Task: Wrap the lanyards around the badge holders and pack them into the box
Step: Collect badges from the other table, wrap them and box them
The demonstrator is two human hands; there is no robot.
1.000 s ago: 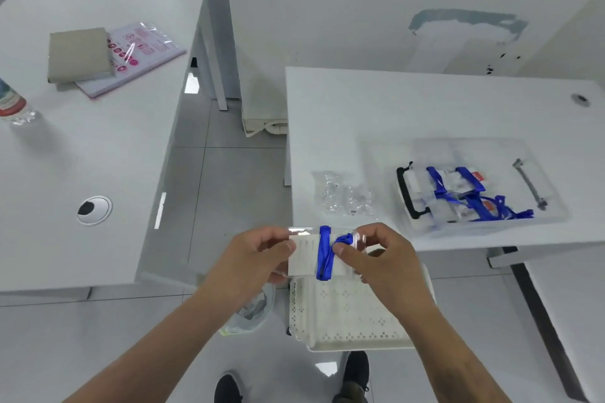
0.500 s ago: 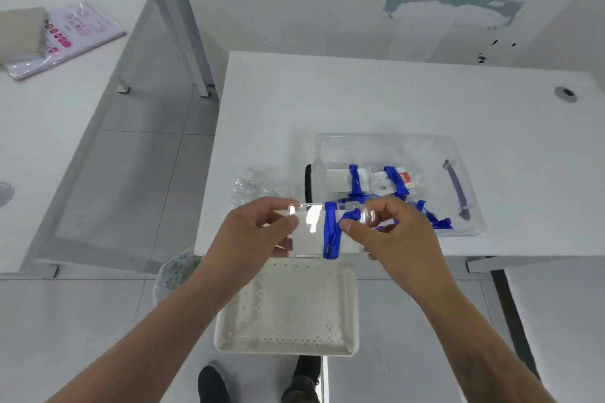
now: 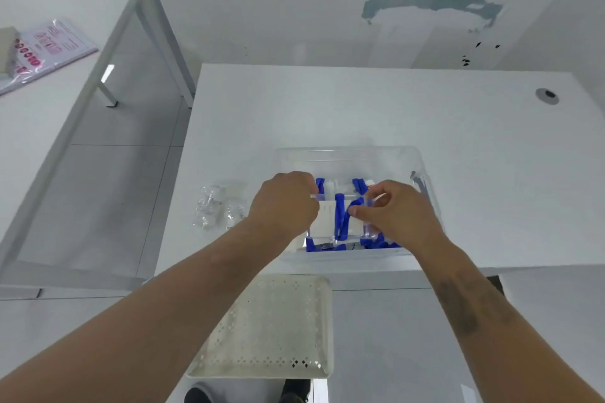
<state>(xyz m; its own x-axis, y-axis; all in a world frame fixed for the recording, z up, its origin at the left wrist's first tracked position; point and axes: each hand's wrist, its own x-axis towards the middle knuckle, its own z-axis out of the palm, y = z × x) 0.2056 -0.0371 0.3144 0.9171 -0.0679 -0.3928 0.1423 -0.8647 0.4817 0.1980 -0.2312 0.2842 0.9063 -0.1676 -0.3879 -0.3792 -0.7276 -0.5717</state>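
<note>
Over the box (image 3: pixel 350 154), left hand (image 3: pixel 284 203) and right hand (image 3: pixel 397 213) pinch the wrapped holder (image 3: pixel 327 219) by its ends; packing step; next, lower it flat, then let go

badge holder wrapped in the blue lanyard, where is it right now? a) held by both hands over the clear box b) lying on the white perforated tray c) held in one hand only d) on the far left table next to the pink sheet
a: the left hand and right hand each grip an end of the badge holder, its blue lanyard around the middle, over the clear box.
</note>
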